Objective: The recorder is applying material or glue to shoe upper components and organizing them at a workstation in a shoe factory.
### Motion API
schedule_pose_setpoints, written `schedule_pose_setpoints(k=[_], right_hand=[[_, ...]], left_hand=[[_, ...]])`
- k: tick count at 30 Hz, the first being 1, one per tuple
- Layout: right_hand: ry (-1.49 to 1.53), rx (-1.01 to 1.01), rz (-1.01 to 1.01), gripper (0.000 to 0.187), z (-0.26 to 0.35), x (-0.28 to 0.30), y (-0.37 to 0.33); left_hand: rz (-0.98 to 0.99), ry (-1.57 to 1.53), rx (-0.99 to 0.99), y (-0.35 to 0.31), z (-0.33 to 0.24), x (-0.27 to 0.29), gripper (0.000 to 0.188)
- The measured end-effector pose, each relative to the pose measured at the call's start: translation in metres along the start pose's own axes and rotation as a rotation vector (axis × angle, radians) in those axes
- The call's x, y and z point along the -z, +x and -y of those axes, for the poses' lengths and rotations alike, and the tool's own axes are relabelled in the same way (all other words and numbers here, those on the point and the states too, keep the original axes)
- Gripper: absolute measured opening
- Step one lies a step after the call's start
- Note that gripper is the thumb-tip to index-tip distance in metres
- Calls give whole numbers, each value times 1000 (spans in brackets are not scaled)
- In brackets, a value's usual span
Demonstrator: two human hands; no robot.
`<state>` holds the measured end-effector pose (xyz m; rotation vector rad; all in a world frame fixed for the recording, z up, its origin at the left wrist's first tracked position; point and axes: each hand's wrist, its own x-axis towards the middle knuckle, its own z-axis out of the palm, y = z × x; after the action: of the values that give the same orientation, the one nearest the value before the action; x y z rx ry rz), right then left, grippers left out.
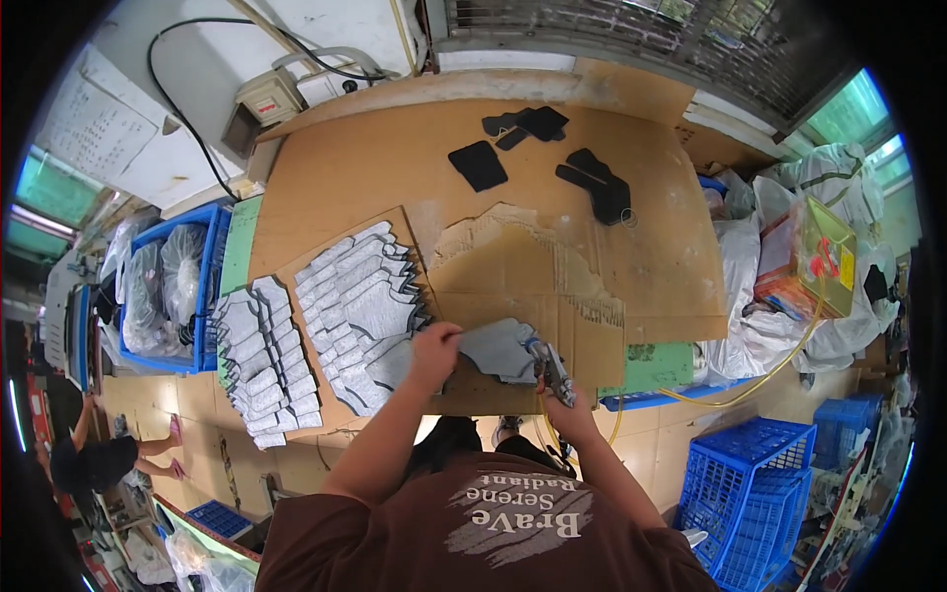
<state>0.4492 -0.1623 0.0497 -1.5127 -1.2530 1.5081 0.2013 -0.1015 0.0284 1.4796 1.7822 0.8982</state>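
Grey cut piece (498, 347): it lies flat on a cardboard sheet (582, 326) near the front edge of the counter (395, 158). The left hand (434, 353) is closed on its left edge, pinching it down. The right hand (564, 409) is wrapped around a spray gun (550, 367), whose nozzle sits at the right edge of the piece; a yellow hose (779, 367) runs off to the right from below this hand. To the left, rows of grey cut pieces (360, 296) overlap on a cardboard sheet, with a second batch (258, 360) at the left edge of the counter. Black cut pieces (538, 153) lie near the back edge. A blue crate (764, 498) stands on the floor to the right.
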Motion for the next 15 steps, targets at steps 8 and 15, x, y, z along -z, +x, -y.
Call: schedule_pose_setpoints(k=[8, 15], right_hand=[[2, 62, 104, 17, -7, -7, 3], [-16, -55, 147, 15, -5, -19, 5]], left_hand=[[-284, -5, 319, 8, 53, 121, 20], [122, 162, -303, -2, 9, 22, 25]])
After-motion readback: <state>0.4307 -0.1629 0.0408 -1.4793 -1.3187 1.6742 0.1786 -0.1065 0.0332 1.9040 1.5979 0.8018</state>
